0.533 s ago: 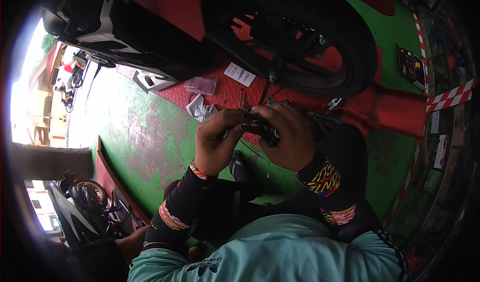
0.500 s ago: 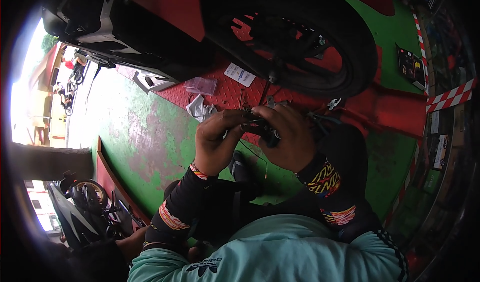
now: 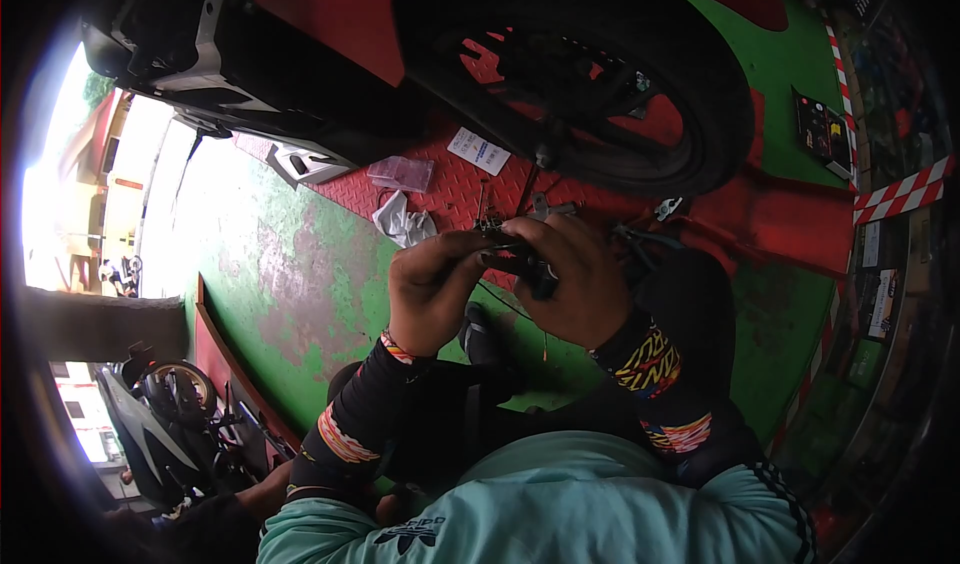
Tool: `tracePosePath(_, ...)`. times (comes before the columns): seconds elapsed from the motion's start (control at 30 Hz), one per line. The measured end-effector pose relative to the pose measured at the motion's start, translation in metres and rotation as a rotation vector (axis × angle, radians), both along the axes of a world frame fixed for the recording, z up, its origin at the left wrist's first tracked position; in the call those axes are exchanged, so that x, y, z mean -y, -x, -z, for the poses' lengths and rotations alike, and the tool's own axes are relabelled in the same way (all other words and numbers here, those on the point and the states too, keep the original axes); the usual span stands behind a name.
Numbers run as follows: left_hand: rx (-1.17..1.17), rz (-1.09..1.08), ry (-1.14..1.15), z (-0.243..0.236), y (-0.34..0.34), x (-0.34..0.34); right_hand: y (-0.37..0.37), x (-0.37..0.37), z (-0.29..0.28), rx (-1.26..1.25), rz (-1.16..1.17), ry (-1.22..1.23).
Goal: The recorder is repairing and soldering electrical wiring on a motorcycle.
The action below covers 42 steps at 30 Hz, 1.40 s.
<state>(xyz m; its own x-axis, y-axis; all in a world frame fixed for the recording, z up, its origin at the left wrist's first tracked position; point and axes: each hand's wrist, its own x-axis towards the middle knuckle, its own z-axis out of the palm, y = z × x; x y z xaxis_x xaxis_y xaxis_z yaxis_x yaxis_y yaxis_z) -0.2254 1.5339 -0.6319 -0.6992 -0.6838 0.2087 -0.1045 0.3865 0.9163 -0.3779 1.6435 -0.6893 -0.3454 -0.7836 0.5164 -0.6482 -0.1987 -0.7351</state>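
Both my hands are closed on a small dark part (image 3: 515,264), mostly hidden by the fingers, with small metal pieces and a thin dangling cable. My left hand (image 3: 432,286) grips it from the left with thumb and fingers. My right hand (image 3: 570,282) wraps round it from the right. Just beyond them, on a red tread-plate platform (image 3: 710,219), lie a crumpled white cloth or paper (image 3: 403,221), a clear bag (image 3: 400,172), a white printed packet (image 3: 478,149) and small metal tools or parts. A black motorcycle wheel (image 3: 700,144) is above my hands.
Motorcycle bodywork (image 3: 280,94) fills the upper left. A second scooter (image 3: 140,424) and a co-worker's arm (image 3: 262,489) are at lower left, by a red board (image 3: 225,364). A pillar (image 3: 100,319) stands left. Striped tape (image 3: 890,194), a black case (image 3: 820,134) and shelves (image 3: 880,304) line the right.
My left hand has dipped slightly and the held part has shifted a little, its dangling cable end now farther right. Distant riders outside at left have moved.
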Motion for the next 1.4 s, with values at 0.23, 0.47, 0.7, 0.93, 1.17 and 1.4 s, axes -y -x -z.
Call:
tracePosePath(0.23, -0.007, 0.002, -0.039, -0.001, 0.0, -0.001, 0.002, -0.003, 0.001, 0.007, -0.008, -0.045)
tracePosePath(0.47, 0.044, -0.031, -0.059, -0.001, -0.003, -0.001, 0.001, 0.0, 0.007, 0.038, -0.019, -0.025)
tracePosePath(0.7, -0.055, 0.048, -0.168, 0.0, 0.004, -0.001, 0.002, 0.0, 0.008, 0.033, 0.015, -0.031)
tracePosePath(0.93, 0.015, 0.181, -0.104, -0.004, 0.002, 0.008, -0.004, 0.001, 0.006, 0.203, -0.166, -0.158)
tracePosePath(1.17, 0.13, 0.044, -0.155, 0.0, -0.007, 0.011, -0.023, -0.008, -0.015, 1.058, -0.608, -0.326)
tracePosePath(1.4, -0.042, -0.185, -0.232, -0.005, -0.013, 0.037, 0.011, 0.0, -0.01, 0.958, -0.256, -0.368)
